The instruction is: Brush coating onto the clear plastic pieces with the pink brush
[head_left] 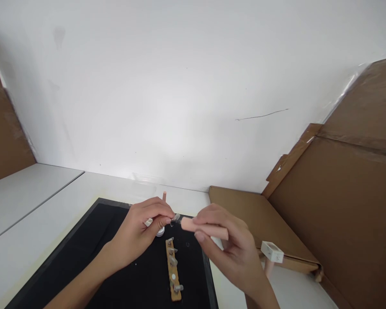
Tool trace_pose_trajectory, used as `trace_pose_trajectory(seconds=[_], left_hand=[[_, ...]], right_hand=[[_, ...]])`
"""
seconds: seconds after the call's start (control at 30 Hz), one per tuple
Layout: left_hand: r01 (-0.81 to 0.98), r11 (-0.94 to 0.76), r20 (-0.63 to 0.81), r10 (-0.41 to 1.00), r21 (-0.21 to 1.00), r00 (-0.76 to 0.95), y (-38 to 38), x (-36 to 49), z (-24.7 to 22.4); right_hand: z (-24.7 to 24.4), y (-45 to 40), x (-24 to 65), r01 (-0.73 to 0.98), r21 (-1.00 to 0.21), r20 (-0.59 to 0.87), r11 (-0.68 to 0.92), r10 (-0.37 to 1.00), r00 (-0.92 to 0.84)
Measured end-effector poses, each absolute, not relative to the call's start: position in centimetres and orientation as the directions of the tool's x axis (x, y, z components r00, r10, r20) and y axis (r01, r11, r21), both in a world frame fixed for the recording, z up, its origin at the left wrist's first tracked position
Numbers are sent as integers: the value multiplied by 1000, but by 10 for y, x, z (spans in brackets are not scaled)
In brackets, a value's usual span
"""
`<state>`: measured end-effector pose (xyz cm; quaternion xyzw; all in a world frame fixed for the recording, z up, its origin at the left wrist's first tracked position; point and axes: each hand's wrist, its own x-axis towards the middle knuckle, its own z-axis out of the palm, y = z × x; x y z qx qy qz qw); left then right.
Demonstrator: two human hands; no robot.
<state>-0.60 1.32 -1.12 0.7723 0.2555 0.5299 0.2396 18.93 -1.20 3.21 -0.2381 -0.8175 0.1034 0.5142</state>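
Observation:
My left hand [151, 219] is closed in a pinch, its thumb and forefinger on a small clear nail tip [176, 217]. My right hand [227, 244] grips a pale pink nail polish brush [206, 227] by its thick round handle. The dark end of the brush points left and meets the nail tip, though the contact is too small to make out. Below lies a narrow tan strip [173, 274] bearing several clear nail tips. A small white round container [161, 231] is partly hidden behind my left hand, and a thin pink stick [164, 196] rises behind it.
A black mat [141, 274] covers part of the white table [51, 214]. To the right are a flat cardboard box [244, 210] and a white square piece on a pink stem [272, 252]. Cardboard panels [357, 193] and a white wall [180, 86] enclose the table.

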Motion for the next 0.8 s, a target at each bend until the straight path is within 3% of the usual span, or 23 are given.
trace_pose_trajectory(seconds=[0.17, 0.37, 0.57, 0.8], left_hand=[[129, -760, 704, 642, 637, 303, 10, -8, -13], [147, -758, 700, 645, 635, 306, 12, -7, -7], [187, -741, 674, 667, 645, 318, 9, -6, -10], [169, -759, 694, 646, 629, 318, 7, -8, -9]], right_hand=[[31, -10, 193, 426, -419, 807, 802, 544, -231], [36, -15, 191, 245, -413, 800, 877, 478, -363], [32, -14, 188, 405, -455, 777, 793, 576, -255], [34, -15, 190, 448, -424, 804, 787, 554, -214]])
